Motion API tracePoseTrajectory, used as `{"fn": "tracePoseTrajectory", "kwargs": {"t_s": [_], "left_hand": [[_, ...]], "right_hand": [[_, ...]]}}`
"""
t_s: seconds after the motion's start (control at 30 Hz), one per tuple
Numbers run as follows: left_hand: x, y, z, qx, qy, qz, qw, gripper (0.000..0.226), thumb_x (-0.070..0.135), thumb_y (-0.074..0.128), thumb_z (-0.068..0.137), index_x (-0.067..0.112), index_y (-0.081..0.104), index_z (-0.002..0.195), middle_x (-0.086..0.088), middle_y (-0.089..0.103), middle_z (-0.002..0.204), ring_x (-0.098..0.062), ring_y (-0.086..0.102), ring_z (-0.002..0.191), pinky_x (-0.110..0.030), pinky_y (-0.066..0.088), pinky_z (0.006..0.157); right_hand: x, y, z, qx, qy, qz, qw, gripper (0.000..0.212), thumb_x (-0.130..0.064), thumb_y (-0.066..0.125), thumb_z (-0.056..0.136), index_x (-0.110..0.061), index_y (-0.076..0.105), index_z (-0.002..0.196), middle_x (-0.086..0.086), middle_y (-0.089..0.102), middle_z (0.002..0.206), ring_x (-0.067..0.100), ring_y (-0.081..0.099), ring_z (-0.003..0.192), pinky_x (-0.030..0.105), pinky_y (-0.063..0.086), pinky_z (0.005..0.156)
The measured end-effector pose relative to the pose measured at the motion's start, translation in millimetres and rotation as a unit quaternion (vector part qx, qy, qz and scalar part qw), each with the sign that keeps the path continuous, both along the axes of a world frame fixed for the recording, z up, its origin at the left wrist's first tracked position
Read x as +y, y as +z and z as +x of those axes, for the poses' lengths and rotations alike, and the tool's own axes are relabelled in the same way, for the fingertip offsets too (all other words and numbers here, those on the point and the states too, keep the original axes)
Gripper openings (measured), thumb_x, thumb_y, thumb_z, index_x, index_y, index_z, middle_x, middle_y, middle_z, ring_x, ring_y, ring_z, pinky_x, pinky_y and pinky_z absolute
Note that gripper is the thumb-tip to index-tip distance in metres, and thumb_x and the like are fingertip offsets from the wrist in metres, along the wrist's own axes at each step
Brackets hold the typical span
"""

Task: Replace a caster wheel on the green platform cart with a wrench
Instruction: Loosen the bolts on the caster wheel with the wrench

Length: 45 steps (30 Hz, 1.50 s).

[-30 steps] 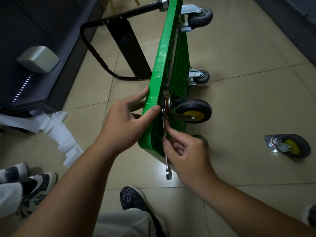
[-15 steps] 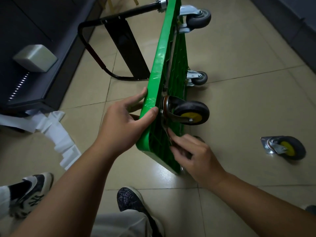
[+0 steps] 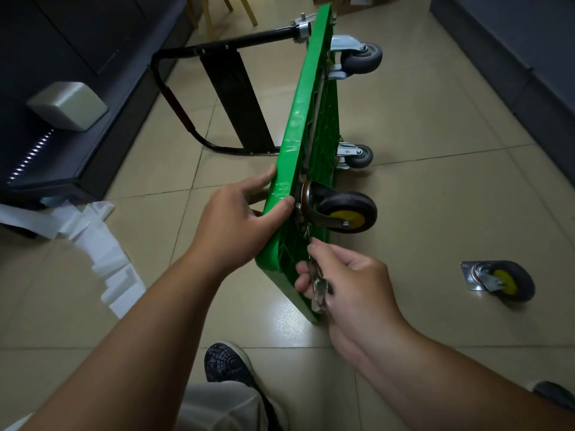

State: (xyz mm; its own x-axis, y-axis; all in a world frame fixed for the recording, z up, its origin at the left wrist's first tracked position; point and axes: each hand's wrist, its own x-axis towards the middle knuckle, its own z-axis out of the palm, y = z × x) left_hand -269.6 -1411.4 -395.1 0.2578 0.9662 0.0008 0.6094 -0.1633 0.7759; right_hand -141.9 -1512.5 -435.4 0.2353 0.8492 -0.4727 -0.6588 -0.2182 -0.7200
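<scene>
So your green platform cart [image 3: 306, 119] is standing on its long edge on the floor [image 3: 435, 197], underside facing right, with the black handle [image 3: 217, 48] sticking out to the left. Your left hand [image 3: 239, 219] grips the top edge just left of the mounted yellow-hub caster [image 3: 345, 213], thumb hooked over the rim. Your right hand [image 3: 351, 281] is down by the near corner, fingers curled round the wrench [image 3: 317, 289]. Its upper end points up toward the caster's mounting plate. I can't tell if it's actually seated on a nut, it's too blurry there.

Handling-wise, I'd guess the deck is stiff plastic and not that heavy. Balanced on edge it'll probably want to tip though, so keep that left hand close to the bolt you're turning. The wrench looks like thin, smooth steel, likely slippery. Holding it low on the shank, away from the bolt, should give you leverage. A loose caster [image 3: 501, 279] lies well apart on the floor to the right.

Versus a second ago: back then you only pinched the shank with your fingertips, up near the caster, and the wrench hung straight down. Then the hand went flat against the ribs. Now it's lower, in a full wrap. Left hand and cart have barely budged.
</scene>
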Motion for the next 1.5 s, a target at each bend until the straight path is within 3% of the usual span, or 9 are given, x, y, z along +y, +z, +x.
{"fn": "tracePoseTrajectory", "kwargs": {"t_s": [0.2, 0.33, 0.53, 0.8, 0.97, 1.03, 1.23, 1.33, 1.5], "left_hand": [[1.4, -1.8, 1.3, 0.007, -0.006, 0.004, 1.0, 0.066, 0.051, 0.074, 0.088, 0.036, 0.053, 0.149, 0.017, 0.062, 0.123, -0.007, 0.077, 0.088, -0.043, 0.065, 0.077], [0.2, -1.9, 1.6, 0.007, -0.014, 0.008, 1.0, 0.06, 0.041, 0.075, 0.092, 0.037, 0.053, 0.148, 0.021, 0.062, 0.118, -0.004, 0.076, 0.087, -0.041, 0.065, 0.078], [-0.3, 0.4, 2.6, -0.002, -0.012, 0.005, 1.0, 0.065, 0.051, 0.074, 0.085, 0.037, 0.055, 0.146, 0.025, 0.065, 0.116, -0.005, 0.076, 0.094, -0.044, 0.063, 0.084], [-2.2, 3.2, 2.2, 0.015, -0.02, 0.013, 1.0, 0.063, 0.04, 0.072, 0.092, 0.03, 0.051, 0.15, 0.022, 0.058, 0.129, 0.0, 0.069, 0.11, -0.033, 0.063, 0.086], [-2.6, 4.4, 5.1, -0.016, -0.022, -0.004, 1.0, 0.062, 0.033, 0.073, 0.093, 0.024, 0.052, 0.15, 0.009, 0.065, 0.135, -0.003, 0.07, 0.111, -0.035, 0.064, 0.084], [-2.7, 4.2, 5.8, -0.021, -0.023, -0.006, 0.999, 0.062, 0.032, 0.073, 0.093, 0.022, 0.052, 0.15, 0.006, 0.066, 0.135, -0.003, 0.07, 0.111, -0.035, 0.064, 0.083], [-4.2, 6.3, 5.6, -0.04, -0.029, -0.025, 0.998, 0.073, 0.042, 0.072, 0.085, 0.02, 0.051, 0.151, 0.002, 0.064, 0.14, -0.014, 0.069, 0.117, -0.038, 0.065, 0.079], [-4.9, 8.3, 7.1, -0.047, -0.034, -0.024, 0.998, 0.078, 0.046, 0.07, 0.08, 0.019, 0.051, 0.151, 0.003, 0.065, 0.139, -0.014, 0.069, 0.118, -0.035, 0.065, 0.078], [-4.5, 7.1, 10.9, -0.034, -0.022, -0.016, 0.999, 0.067, 0.035, 0.073, 0.088, 0.022, 0.051, 0.15, 0.003, 0.066, 0.134, -0.01, 0.074, 0.103, -0.033, 0.065, 0.073]], "right_hand": [[9.6, 18.3, 5.8, -0.024, -0.005, 0.006, 1.0, 0.017, -0.01, 0.065, 0.095, -0.004, 0.074, 0.108, 0.009, 0.063, 0.062, 0.015, 0.054, 0.047, 0.018, 0.042, 0.041], [16.0, 23.6, 7.2, -0.047, 0.007, 0.032, 0.998, 0.016, -0.008, 0.065, 0.095, -0.011, 0.075, 0.084, 0.011, 0.06, 0.062, 0.014, 0.052, 0.046, 0.018, 0.04, 0.04], [27.2, 27.5, 11.8, -0.1, 0.055, 0.035, 0.993, 0.022, -0.01, 0.069, 0.091, -0.006, 0.076, 0.071, 0.01, 0.064, 0.06, 0.02, 0.057, 0.054, 0.027, 0.046, 0.054], [17.9, 21.2, 8.4, -0.166, 0.101, 0.104, 0.975, 0.013, -0.002, 0.064, 0.093, -0.01, 0.074, 0.095, -0.005, 0.063, 0.048, 0.003, 0.056, 0.04, 0.013, 0.043, 0.043], [7.9, -19.5, 4.3, -0.28, 0.086, 0.181, 0.939, 0.046, -0.011, 0.067, 0.093, -0.056, 0.071, 0.088, 0.018, 0.07, 0.075, 0.018, 0.062, 0.061, 0.051, 0.057, 0.063], [8.1, -41.3, 5.4, -0.302, 0.086, 0.2, 0.928, 0.051, -0.011, 0.067, 0.094, -0.062, 0.067, 0.098, 0.024, 0.068, 0.08, 0.027, 0.059, 0.062, 0.053, 0.057, 0.066], [21.1, -87.6, 21.9, -0.475, 0.057, 0.262, 0.838, 0.049, 0.001, 0.068, 0.089, -0.013, 0.061, 0.136, 0.006, 0.054, 0.074, 0.01, 0.044, 0.054, 0.027, 0.043, 0.052], [29.9, -96.2, 38.9, -0.532, 0.053, 0.297, 0.791, 0.047, 0.002, 0.065, 0.092, -0.01, 0.06, 0.137, 0.008, 0.059, 0.082, 0.019, 0.05, 0.06, 0.024, 0.043, 0.06], [23.8, -116.0, 60.6, -0.611, 0.041, 0.331, 0.718, 0.043, 0.0, 0.067, 0.092, -0.004, 0.061, 0.135, 0.005, 0.058, 0.087, 0.009, 0.047, 0.066, 0.014, 0.043, 0.069]]}}
